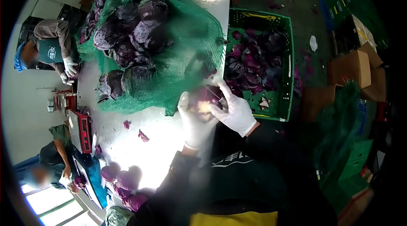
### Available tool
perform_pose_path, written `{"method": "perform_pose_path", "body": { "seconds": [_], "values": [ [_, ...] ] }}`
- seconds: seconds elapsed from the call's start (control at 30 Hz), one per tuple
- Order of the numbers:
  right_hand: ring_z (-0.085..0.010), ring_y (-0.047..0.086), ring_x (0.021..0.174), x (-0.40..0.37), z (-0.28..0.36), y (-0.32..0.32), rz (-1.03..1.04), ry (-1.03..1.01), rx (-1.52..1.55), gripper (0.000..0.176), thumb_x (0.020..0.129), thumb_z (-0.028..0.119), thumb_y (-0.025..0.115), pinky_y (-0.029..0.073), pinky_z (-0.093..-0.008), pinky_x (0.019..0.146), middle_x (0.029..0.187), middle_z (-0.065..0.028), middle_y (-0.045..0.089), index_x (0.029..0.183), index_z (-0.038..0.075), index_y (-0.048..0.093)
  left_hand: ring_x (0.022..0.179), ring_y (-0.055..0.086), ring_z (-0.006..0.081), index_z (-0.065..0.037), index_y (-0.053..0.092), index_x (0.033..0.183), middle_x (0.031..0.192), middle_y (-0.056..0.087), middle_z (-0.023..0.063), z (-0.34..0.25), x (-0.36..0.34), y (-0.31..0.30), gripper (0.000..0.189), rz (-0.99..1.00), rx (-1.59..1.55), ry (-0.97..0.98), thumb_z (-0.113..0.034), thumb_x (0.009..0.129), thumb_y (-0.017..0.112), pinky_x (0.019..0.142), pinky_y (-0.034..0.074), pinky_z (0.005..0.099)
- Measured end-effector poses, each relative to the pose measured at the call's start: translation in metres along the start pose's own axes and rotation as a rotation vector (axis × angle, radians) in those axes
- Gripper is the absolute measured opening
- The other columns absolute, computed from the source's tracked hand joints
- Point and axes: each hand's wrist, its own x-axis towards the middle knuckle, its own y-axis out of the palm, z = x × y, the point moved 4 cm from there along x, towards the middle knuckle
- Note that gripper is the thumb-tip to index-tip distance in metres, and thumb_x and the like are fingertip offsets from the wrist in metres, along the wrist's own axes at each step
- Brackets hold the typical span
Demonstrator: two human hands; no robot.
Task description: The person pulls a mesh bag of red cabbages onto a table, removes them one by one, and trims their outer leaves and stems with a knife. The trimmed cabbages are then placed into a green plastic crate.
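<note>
A red cabbage (205,95) is held between my two white-gloved hands at the table's edge, its pale cut stem facing me. My left hand (193,120) is closed around its near left side. Pressed against the right side and stem end is my right hand (238,115), thumb and fingers bent on the cabbage. A thin pale line shows near the right fingers, too blurred to name. Just beyond, a green mesh bag (186,60) lies spread with several dark red cabbages (148,35) in and on it.
Right of the table (140,149) stands a green crate (290,62) of purple leaves. Trimmed cabbages (127,179) sit at the near left, past loose scraps. A red scale (80,131) and two people are along the far side. Cardboard boxes (354,69) stand at right.
</note>
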Motion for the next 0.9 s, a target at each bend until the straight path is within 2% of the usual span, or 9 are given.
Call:
{"method": "perform_pose_path", "body": {
  "seconds": [0.03,0.27,0.37,0.43,0.5,0.6,0.63,0.83,0.9],
  "values": [
    [-0.0314,0.071,0.077,-0.001,-0.014,0.003,0.083,0.140,0.096,0.062,0.090,0.021,0.064,0.057,-0.0397,0.071,0.088,-0.0139,0.070,0.147,0.017,0.039,0.130,0.043,0.0264,0.000,0.024,0.145,0.143,0.035,0.0183,-0.002,-0.001,0.000,0.107,-0.004,-0.003,0.005,-0.011,0.065,0.093,0.111,0.039,0.0396],
    [-0.0133,0.050,0.056,0.022,-0.098,-0.056,-0.224,0.243,-0.070,0.051,0.089,0.006,0.065,0.050,-0.0259,0.063,0.070,-0.0023,0.057,0.137,0.016,0.055,0.129,0.041,0.0251,-0.006,0.027,0.144,0.139,0.033,0.0150,0.033,0.010,-0.013,0.108,0.068,-0.291,-0.068,-0.010,0.060,0.095,0.113,0.038,0.0400],
    [-0.0183,0.064,0.087,0.038,0.006,-0.055,0.027,-0.271,-0.202,0.064,0.084,0.029,0.076,0.052,-0.0314,0.083,0.108,-0.0086,0.063,0.141,0.013,0.052,0.130,0.036,0.0265,-0.006,0.028,0.145,0.136,0.030,0.0147,-0.008,0.021,-0.019,0.114,0.179,0.350,0.258,-0.016,0.055,0.098,0.114,0.035,0.0402],
    [-0.0228,0.062,0.112,0.041,0.006,-0.028,0.321,-0.211,-0.117,0.069,0.083,0.035,0.076,0.050,-0.0354,0.094,0.127,-0.0139,0.058,0.143,0.012,0.049,0.130,0.035,0.0286,-0.004,0.026,0.149,0.138,0.029,0.0155,-0.004,0.028,-0.016,0.122,0.400,0.407,0.254,-0.021,0.053,0.099,0.113,0.037,0.0402],
    [-0.0296,0.067,0.101,0.044,-0.013,-0.013,0.322,-0.101,-0.006,0.053,0.084,0.035,0.074,0.054,-0.0356,0.087,0.111,-0.0137,0.066,0.127,0.008,0.059,0.129,0.038,0.0282,-0.005,0.022,0.152,0.142,0.032,0.0174,-0.013,0.032,-0.023,0.124,0.370,0.420,0.358,-0.016,0.055,0.097,0.112,0.040,0.0391],
    [-0.0356,0.068,0.073,0.040,-0.002,-0.012,0.191,-0.101,-0.040,0.031,0.088,0.034,0.068,0.056,-0.0393,0.068,0.075,-0.0142,0.066,0.092,0.004,0.065,0.126,0.045,0.0258,-0.005,0.015,0.156,0.141,0.037,0.0160,0.005,0.014,-0.014,0.120,0.274,-0.284,-0.107,-0.006,0.064,0.092,0.112,0.040,0.0404],
    [-0.0366,0.066,0.069,0.036,-0.001,-0.005,0.182,-0.148,-0.123,0.025,0.090,0.030,0.064,0.053,-0.0438,0.062,0.071,-0.0164,0.063,0.086,0.005,0.061,0.123,0.049,0.0237,-0.005,0.017,0.155,0.137,0.040,0.0146,-0.008,0.013,-0.012,0.113,0.110,0.075,0.139,-0.002,0.068,0.089,0.107,0.045,0.0378],
    [-0.0252,0.062,0.059,0.067,-0.133,-0.066,-0.066,0.252,-0.460,0.022,0.092,0.024,0.067,0.052,-0.0347,0.059,0.071,-0.0121,0.063,0.100,0.004,0.065,0.125,0.047,0.0235,-0.004,0.030,0.144,0.136,0.039,0.0128,0.015,0.017,-0.015,0.094,0.142,-0.255,-0.131,-0.001,0.070,0.087,0.109,0.043,0.0395],
    [-0.0336,0.068,0.075,0.061,-0.098,-0.083,-0.152,0.087,-0.353,0.028,0.093,0.029,0.064,0.055,-0.0419,0.067,0.082,-0.0147,0.067,0.108,0.006,0.067,0.128,0.045,0.0279,-0.003,0.029,0.144,0.139,0.035,0.0164,0.005,0.029,-0.018,0.101,0.165,-0.074,0.063,-0.007,0.065,0.091,0.109,0.042,0.0423]
  ]
}}
